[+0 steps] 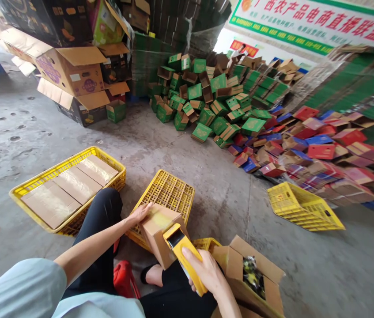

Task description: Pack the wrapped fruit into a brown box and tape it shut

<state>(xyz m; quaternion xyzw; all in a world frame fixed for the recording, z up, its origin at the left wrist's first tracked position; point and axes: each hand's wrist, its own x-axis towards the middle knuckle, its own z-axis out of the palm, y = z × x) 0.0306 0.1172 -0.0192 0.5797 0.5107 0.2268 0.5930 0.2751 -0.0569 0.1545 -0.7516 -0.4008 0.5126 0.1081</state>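
Observation:
A small brown cardboard box [163,236] with yellowish tape along its top sits tilted in front of me, at the near edge of an upturned yellow crate [170,191]. My left hand [141,213] holds the box at its upper left edge. In my right hand [206,269] is a yellow tape dispenser [183,251], its head against the near right edge of the box. Beside my right forearm stands an open cardboard box [235,265] with dark, shiny wrapped items [253,276] inside; what they are I cannot make out.
At the left, a yellow crate [16,193] holds three taped boxes [76,183]. Another yellow crate [297,205] lies at the right. Piles of green boxes [220,126] and red and blue boxes [321,151] cover the floor behind. Something red [123,276] is under me.

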